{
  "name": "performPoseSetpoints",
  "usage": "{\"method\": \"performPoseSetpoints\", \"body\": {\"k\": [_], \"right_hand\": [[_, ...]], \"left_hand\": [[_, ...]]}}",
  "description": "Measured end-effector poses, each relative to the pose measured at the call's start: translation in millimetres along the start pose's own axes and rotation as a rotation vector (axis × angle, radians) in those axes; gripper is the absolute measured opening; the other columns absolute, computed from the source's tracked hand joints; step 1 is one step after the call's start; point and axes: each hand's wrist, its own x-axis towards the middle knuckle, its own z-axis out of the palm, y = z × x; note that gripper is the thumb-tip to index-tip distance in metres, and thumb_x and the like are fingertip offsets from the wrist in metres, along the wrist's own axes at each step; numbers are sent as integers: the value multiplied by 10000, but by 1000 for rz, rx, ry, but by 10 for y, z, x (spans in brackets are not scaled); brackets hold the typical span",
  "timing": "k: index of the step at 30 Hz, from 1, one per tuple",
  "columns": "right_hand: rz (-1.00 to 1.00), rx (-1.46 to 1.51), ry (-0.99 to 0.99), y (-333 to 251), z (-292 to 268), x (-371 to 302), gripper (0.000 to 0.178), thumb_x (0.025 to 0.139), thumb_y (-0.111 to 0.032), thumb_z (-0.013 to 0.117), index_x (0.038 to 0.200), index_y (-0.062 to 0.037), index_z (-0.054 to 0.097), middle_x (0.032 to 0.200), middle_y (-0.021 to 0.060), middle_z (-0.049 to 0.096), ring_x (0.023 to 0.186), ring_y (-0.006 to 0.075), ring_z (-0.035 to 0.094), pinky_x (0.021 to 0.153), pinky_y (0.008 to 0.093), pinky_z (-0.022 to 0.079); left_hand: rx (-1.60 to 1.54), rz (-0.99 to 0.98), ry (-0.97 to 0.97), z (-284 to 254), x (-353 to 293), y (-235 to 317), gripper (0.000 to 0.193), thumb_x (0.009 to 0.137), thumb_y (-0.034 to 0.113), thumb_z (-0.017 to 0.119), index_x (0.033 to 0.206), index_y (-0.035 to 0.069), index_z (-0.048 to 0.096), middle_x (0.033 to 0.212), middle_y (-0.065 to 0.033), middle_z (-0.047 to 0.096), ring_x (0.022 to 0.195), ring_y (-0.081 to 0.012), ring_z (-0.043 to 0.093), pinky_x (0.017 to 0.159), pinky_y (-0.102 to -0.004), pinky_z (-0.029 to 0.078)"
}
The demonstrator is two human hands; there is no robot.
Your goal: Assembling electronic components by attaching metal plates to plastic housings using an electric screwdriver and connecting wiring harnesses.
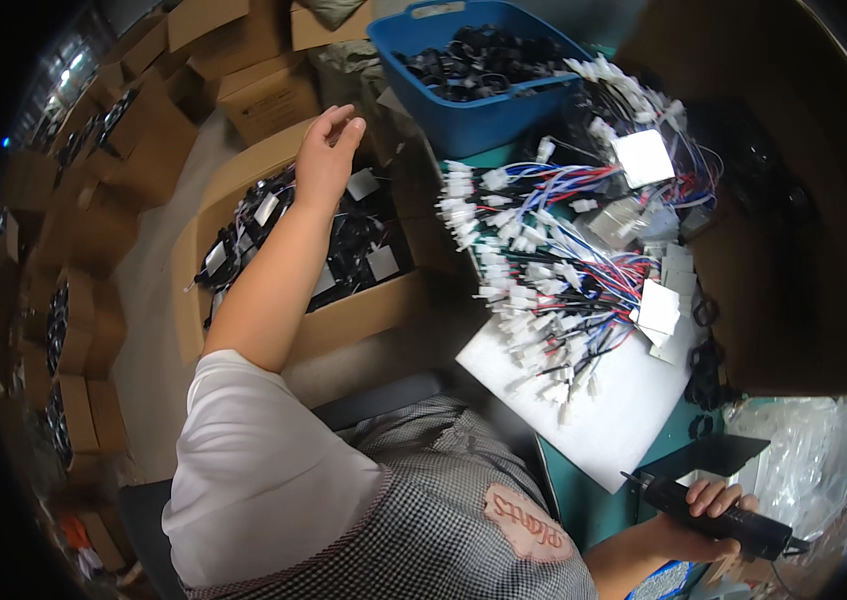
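My left hand (330, 150) is raised over the far edge of a cardboard box (329, 322), fingers stretched out and nothing in them. Black cabled parts (349, 245) with white labels lie piled in that box, partly hidden by my forearm. At the lower right, my right hand (709, 515) is wrapped round a black electric screwdriver (679, 500), its thin bit pointing to the upper left. Bundles of wire harnesses (554, 290) with white connectors and red, blue, white and black wires spread over the bench, partly on a white foam sheet (584, 425).
A blue plastic bin (489, 125) of black parts stands at the back of the green bench (584, 490). A large cardboard box (794, 330) rises on the right, with clear plastic bags (809, 450) below it. Several cartons (139, 140) line the floor at left.
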Motion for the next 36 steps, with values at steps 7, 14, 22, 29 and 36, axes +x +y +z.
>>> {"method": "performPoseSetpoints", "body": {"k": [7, 14, 22, 29, 36], "right_hand": [[53, 89, 33, 97, -36, -95, 582, 799, -473, 707, 1080, -53, 419, 742, 73, 518, 556, 174, 544, 510, 318, 486], [59, 75, 91, 117, -168, -106, 582, 812, -506, 681, 1058, -55, 408, 715, 55, 501, 530, 160, 532, 513, 312, 485], [62, 149, 112, 170, -329, -57, 540, 811, -416, 716, 1053, -32, 422, 729, 84, 547, 566, 208, 590, 554, 360, 526], [190, 214, 77, 78, -351, -88, 539, 791, -356, 756, 1070, -22, 438, 744, 116, 568, 608, 242, 607, 598, 391, 535], [209, 260, 14, 122, -440, -58, 539, 792, -328, 761, 1078, 4, 447, 765, 132, 582, 646, 250, 618, 624, 410, 540]], "left_hand": [[-54, 309, -414, 855, -630, 902, 231, 867, 89, 631, 1085, 14, 631, 1051, -64, 608, 895, -119, 580, 810, -240, 457], [-105, 767, -844, 2032, -1197, 1782, 237, 764, 39, 689, 996, 0, 655, 944, -115, 639, 799, -219, 613, 744, -295, 478], [246, 916, -1006, 3694, -1281, 2123, 363, 787, 204, 683, 1096, 20, 633, 1028, -137, 645, 956, -296, 615, 872, -349, 470], [311, 534, -1150, 4816, -994, 2330, 586, 836, 457, 638, 1240, 41, 561, 1222, -165, 585, 1135, -303, 553, 945, -382, 451], [-1103, -312, -1022, 4545, -1134, 4143, 1005, 831, 733, 412, 1495, 77, 41, 1484, -263, 147, 1404, -370, 158, 1133, -490, 190]]}}
